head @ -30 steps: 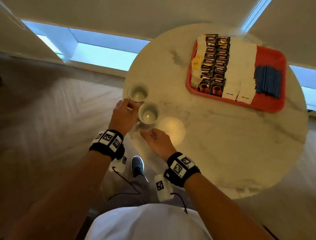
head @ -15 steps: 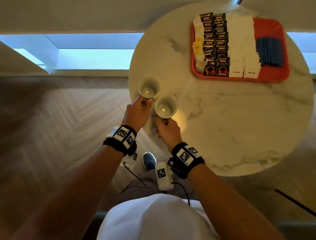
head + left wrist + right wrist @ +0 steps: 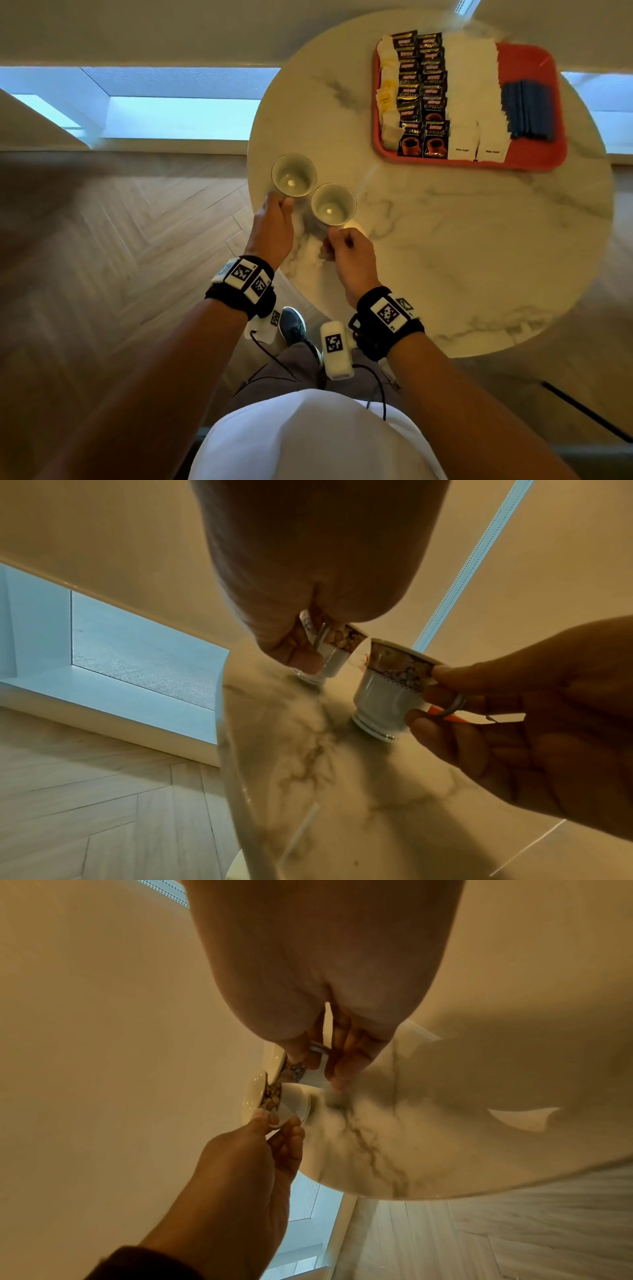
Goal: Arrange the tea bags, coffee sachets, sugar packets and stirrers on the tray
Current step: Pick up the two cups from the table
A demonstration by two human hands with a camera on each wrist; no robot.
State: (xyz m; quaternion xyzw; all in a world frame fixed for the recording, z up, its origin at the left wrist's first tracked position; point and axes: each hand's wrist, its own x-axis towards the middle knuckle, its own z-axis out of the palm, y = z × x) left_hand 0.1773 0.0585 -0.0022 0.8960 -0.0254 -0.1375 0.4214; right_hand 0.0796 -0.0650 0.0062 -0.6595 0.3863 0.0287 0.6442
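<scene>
Left hand (image 3: 272, 229) pinching the handle of the left cup (image 3: 294, 174), thumb on top, fingers curled beneath; handle itself mostly hidden behind the hand in the head view, a sliver of it showing in the left wrist view. Right hand (image 3: 352, 255) pinching the handle of the right cup (image 3: 333, 204) the same way, a finger hooked through the loop. Two cups in all, white with a dark flowered band at the rim, upright, bases at the table (image 3: 445, 257); whether fully resting or just lifted, cannot tell. Rims just beside each other, near the table's left edge.

Tray (image 3: 534, 161) red, well apart from the cups at the far right of the round marble top. On it, left to right: tea bags (image 3: 386, 99) in one column, partly tucked under their neighbours, count unclear; coffee sachets (image 3: 423, 92) in two overlapping columns, only the front pair fully showing; sugar packets (image 3: 474, 96) white, two columns, overexposed, count unclear; stirrers (image 3: 527, 108) blue, one blurred bundle, uncountable.

Below: one shoe (image 3: 293, 325) on herringbone floor (image 3: 120, 257).
</scene>
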